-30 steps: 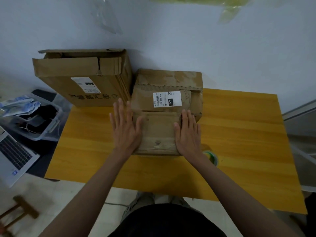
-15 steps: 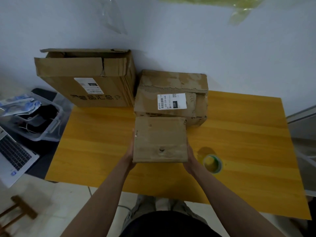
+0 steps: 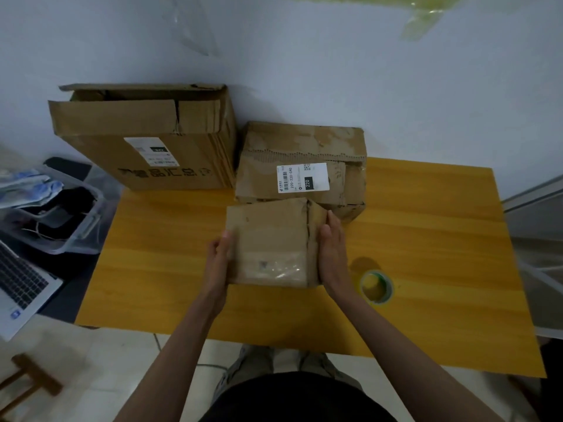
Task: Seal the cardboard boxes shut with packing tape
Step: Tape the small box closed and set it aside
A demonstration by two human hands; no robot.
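Yellow wooden bench [image 3: 426,239] under hands. Far left of left hand: clear plastic bin [image 3: 61,220] holding dark items, open laptop [image 3: 21,284] nearer. Wooden stool [image 3: 27,382] on floor, lower left.

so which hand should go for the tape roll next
Probably the right hand: the tape roll lies on the table just right of it. The left hand grips the small box on the far side.
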